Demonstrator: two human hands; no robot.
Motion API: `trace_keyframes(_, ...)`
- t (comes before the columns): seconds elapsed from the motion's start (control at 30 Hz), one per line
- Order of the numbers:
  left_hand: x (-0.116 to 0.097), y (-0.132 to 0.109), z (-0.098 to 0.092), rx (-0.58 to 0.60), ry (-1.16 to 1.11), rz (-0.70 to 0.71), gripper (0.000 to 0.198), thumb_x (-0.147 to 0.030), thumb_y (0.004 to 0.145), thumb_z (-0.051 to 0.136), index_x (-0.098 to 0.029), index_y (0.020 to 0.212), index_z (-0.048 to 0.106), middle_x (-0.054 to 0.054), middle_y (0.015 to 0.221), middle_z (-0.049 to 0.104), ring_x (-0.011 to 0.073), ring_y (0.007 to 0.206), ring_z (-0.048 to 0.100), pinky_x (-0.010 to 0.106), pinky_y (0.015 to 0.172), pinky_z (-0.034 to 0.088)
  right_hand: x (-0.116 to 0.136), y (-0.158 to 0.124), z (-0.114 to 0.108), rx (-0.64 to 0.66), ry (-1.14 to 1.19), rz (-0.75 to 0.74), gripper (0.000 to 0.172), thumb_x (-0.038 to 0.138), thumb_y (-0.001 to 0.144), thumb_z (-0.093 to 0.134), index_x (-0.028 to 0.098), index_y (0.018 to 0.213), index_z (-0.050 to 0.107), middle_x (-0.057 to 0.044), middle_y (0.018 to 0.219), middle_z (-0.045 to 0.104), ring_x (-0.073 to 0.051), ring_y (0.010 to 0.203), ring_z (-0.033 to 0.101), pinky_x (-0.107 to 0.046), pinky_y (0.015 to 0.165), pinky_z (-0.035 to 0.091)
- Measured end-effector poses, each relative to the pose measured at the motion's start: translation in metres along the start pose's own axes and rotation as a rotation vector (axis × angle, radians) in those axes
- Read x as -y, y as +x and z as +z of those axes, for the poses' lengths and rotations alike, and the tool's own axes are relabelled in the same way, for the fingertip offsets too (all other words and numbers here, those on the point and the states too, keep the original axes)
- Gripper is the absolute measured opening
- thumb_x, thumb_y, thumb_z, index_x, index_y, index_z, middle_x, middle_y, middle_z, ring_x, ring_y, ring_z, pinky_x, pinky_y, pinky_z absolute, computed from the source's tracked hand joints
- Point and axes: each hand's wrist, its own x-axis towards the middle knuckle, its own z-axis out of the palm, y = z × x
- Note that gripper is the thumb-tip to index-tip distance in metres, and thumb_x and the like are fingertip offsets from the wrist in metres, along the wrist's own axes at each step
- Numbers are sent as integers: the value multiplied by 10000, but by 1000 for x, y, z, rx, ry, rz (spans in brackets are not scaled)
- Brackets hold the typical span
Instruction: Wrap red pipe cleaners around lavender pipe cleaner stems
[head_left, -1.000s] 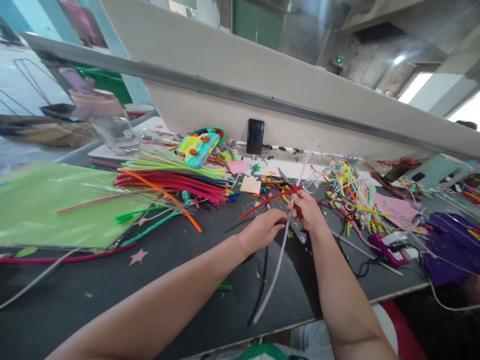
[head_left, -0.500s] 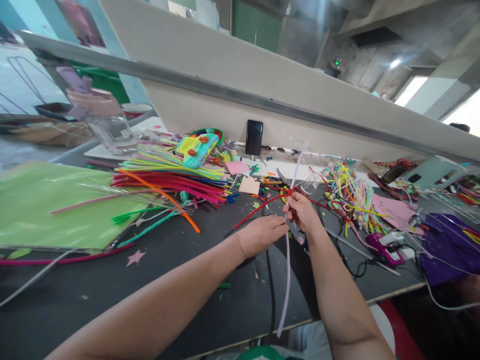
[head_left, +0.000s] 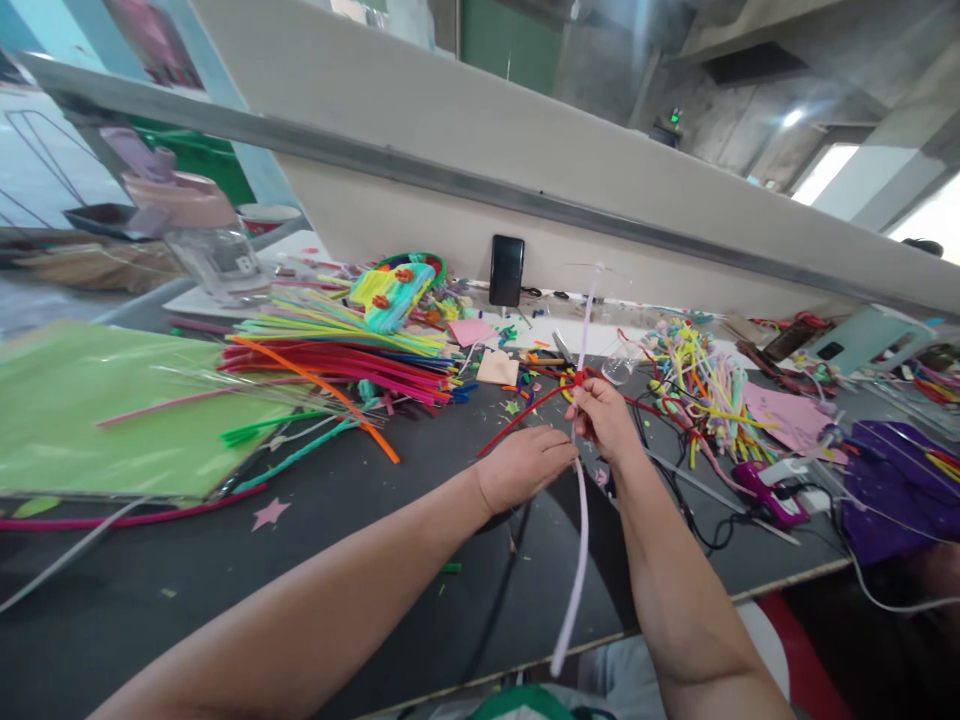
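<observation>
Head view. I see both hands meeting over the dark surface point(head_left: 225, 570), with one pale lilac pipe cleaner point(head_left: 579, 540) between them. It runs steeply from a free tip near the back wall, down through the fingers, to a lower end past the surface's near edge. Held off the surface like this, I judge, it leaves both ends free to turn.

The right hand point(head_left: 607, 420) is closed. Its thumb and fingertips pinch the lilac stem where a red pipe cleaner point(head_left: 525, 418) crosses it in a small knot, and the red ends spread out to the left and right. The grip sits on the crossing itself, apparently to keep the knot from slipping.

The left hand point(head_left: 525, 465) lies just below and beside the right. Its fingers are drawn together and its tips nip the same lilac stem. A black pipe cleaner point(head_left: 491, 610) lies flat beneath the forearms, untouched.

Within reach are a pile of coloured stems point(head_left: 337, 350) to the left, a green sheet point(head_left: 97, 410) beyond it, and a purple glue gun point(head_left: 765, 492) to the right.
</observation>
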Motion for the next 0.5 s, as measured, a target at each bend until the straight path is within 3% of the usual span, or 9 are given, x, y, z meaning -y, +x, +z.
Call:
trace_keyframes(0.17, 1, -2, 3, -101, -157, -94, 210, -208, 892, 424, -142, 979, 604, 88, 933, 639, 141, 869, 589, 274, 811, 495, 0, 1, -2, 1, 3, -12, 230, 397, 761, 583, 209, 766, 449, 53, 529, 620, -71, 299, 457, -143, 266, 240)
trace_keyframes(0.4, 5, -3, 7, -72, -288, -170, 245, -181, 895, 379, -153, 966, 612, 86, 947, 652, 144, 921, 598, 276, 835, 486, 2, -1, -2, -4, -30, -19, 220, 393, 768, 569, 201, 776, 461, 47, 541, 621, -66, 311, 470, -143, 273, 256)
trace_keyframes(0.5, 6, -2, 10, -56, -311, -245, 223, -212, 893, 406, -148, 887, 620, 69, 847, 646, 138, 813, 599, 269, 768, 488, 1, -1, -1, 2, -39, -20, 221, 401, 766, 569, 206, 777, 466, 51, 533, 609, -68, 310, 466, -151, 275, 260)
